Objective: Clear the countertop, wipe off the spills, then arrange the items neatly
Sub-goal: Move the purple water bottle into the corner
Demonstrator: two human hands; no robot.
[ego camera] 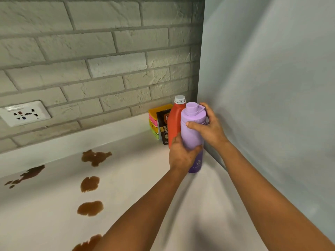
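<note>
Purple bottle (192,131) upright at far-right corner of countertop (137,178), gripped low by left hand (182,153), w/ right hand (206,125) curled round its top; base contact unclear. Orange bottle (174,122) behind, partly hidden. Brown spills (90,183) at left, nearest cut off.

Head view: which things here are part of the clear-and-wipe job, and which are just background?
Part of the job:
- purple bottle, held by left hand and right hand
- orange bottle
- coffee pouch
- stacked coloured containers
- brown spills
- countertop

Background:
- wall socket
- brick wall
- side panel
</note>
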